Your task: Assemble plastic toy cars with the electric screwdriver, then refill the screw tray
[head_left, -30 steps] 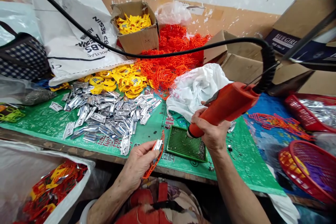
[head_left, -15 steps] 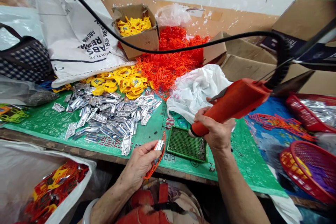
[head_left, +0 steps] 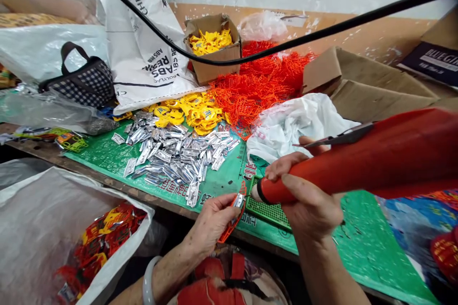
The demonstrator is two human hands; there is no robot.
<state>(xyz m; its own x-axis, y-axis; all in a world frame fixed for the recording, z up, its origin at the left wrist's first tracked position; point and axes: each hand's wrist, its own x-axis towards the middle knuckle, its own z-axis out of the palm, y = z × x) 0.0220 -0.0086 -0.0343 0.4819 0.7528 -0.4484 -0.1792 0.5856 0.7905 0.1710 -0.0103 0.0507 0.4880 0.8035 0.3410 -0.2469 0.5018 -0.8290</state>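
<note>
The orange frame (head_left: 232, 227) is at the bench's near edge, held slanting in the left hand (head_left: 214, 221), whose thumb and fingers pinch it together with a silver plate (head_left: 239, 199) lying on it. The right hand (head_left: 310, 202) is wrapped around a red driver (head_left: 350, 167).

What has just changed is the driver: half a second ago its nose was over the green tray (head_left: 267, 211), apart from the frame; now it has swung left and points at the plate, nose just beside it. Whether the tip touches is too small to tell. The left hand keeps the same pinch, and the view has turned a little leftward. This suggests that the work has passed from the tray to the plate, with the left hand as the steadying side.

On the bench (head_left: 368, 233), silver plates (head_left: 179, 157) lie loose beyond the left hand, with yellow parts (head_left: 203, 116) and an orange heap (head_left: 263, 81) behind them. A white bag (head_left: 138, 221) at the lower left holds red and yellow pieces.
</note>
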